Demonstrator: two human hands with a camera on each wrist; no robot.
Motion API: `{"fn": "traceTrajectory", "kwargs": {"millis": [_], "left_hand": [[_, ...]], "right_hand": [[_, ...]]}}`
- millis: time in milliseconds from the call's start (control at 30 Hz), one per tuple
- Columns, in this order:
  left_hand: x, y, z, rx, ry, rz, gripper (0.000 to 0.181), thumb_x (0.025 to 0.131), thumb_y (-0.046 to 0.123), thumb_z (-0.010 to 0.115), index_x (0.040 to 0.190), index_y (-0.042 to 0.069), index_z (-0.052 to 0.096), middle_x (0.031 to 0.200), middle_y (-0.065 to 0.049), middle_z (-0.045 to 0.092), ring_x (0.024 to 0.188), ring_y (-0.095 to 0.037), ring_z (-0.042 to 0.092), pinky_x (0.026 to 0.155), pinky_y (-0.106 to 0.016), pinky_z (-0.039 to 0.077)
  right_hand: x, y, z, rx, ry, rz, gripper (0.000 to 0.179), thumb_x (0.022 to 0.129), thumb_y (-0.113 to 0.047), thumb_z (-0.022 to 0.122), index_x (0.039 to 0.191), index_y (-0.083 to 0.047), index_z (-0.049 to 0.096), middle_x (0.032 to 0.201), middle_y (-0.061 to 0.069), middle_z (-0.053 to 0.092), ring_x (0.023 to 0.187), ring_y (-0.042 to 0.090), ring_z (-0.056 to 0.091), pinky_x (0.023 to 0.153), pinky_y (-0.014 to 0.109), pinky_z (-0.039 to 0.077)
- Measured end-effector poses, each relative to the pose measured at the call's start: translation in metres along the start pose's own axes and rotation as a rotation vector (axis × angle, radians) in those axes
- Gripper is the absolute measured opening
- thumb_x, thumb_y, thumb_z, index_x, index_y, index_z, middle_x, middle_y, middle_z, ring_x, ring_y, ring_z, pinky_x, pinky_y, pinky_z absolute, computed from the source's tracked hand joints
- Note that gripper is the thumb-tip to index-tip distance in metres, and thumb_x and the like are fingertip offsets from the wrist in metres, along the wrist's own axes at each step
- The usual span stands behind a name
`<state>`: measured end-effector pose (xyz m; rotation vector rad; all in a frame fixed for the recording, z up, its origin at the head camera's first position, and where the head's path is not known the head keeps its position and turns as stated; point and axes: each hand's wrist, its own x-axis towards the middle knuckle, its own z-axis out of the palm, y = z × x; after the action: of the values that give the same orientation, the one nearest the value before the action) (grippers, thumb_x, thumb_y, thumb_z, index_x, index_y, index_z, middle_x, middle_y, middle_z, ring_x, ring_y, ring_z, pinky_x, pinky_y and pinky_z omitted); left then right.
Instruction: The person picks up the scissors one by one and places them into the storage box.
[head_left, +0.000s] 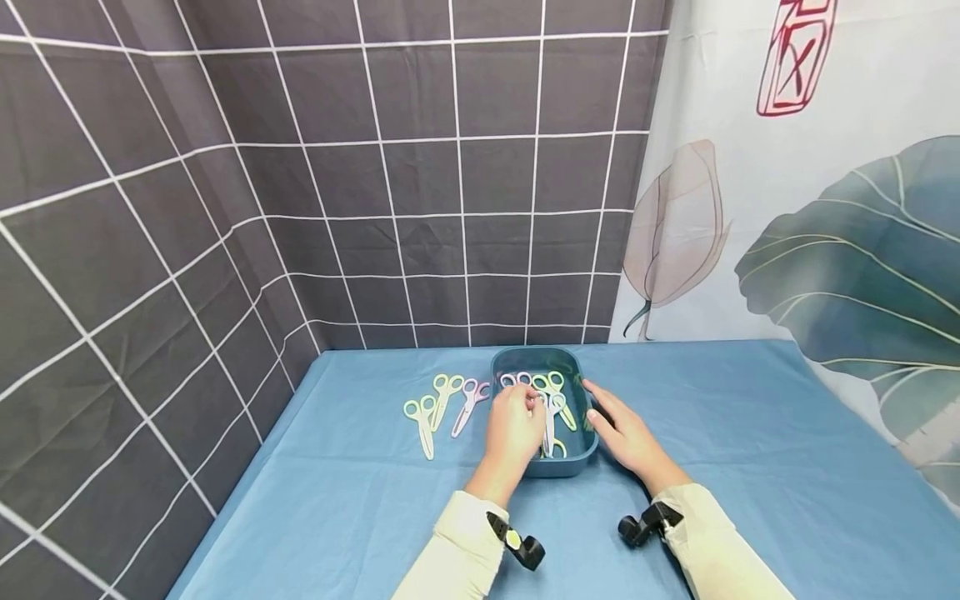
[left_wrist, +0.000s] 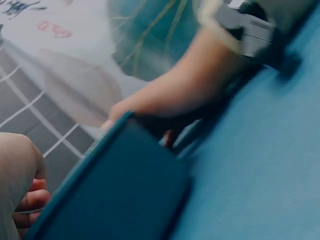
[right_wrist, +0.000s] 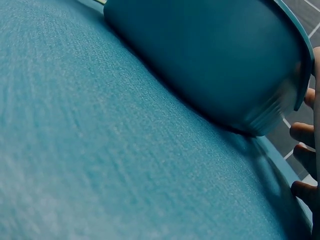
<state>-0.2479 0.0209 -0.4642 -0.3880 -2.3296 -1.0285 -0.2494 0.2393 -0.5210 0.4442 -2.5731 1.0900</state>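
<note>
A dark teal bin [head_left: 557,468] stands on the table with several pairs of scissors in it. My left hand [head_left: 513,432] reaches over its left side and pinches white scissors [head_left: 551,423] near the handle loops; the fingers partly hide them. In the left wrist view, the curled fingers [left_wrist: 34,200] have a thin edge between them. Yellow-green scissors [head_left: 558,398] and scissors with purplish loops [head_left: 517,379] lie in the bin. My right hand [head_left: 630,437] rests against the bin's right rim, fingers extended. In the right wrist view, those fingers [right_wrist: 304,132] show beside the bin wall.
Left of the bin lie yellow-green scissors [head_left: 423,423], another yellow-green pair [head_left: 446,400] and a pink-purple pair [head_left: 469,407]. A blue cloth [head_left: 330,500] covers the table. A dark gridded curtain [head_left: 420,183] and a leaf-printed white one [head_left: 697,67] hang behind.
</note>
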Motion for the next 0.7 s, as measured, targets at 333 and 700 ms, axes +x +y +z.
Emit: {"fn": "traceTrajectory", "kwargs": {"millis": [333, 700], "left_hand": [[0.03, -0.051, -0.052, 0.008, 0.224, -0.205, 0.013, 0.085, 0.008, 0.064, 0.097, 0.002, 0.067, 0.08, -0.011, 0.066, 0.079, -0.035, 0.066, 0.069, -0.049, 0.053], [0.022, -0.111, -0.089, 0.206, 0.069, -0.618, 0.028, 0.086, 0.018, 0.065, 0.099, -0.007, 0.066, 0.098, -0.03, 0.068, 0.096, -0.05, 0.065, 0.084, -0.056, 0.051]], "right_hand": [[0.003, -0.002, -0.001, 0.006, 0.001, 0.018, 0.053, 0.106, -0.026, 0.05, 0.157, -0.014, 0.038, 0.155, 0.021, 0.042, 0.143, 0.043, 0.037, 0.113, 0.063, 0.029], [0.001, -0.001, -0.001, 0.011, 0.0, 0.008, 0.053, 0.107, -0.027, 0.05, 0.156, -0.014, 0.039, 0.155, 0.02, 0.042, 0.143, 0.043, 0.037, 0.114, 0.063, 0.029]]}}
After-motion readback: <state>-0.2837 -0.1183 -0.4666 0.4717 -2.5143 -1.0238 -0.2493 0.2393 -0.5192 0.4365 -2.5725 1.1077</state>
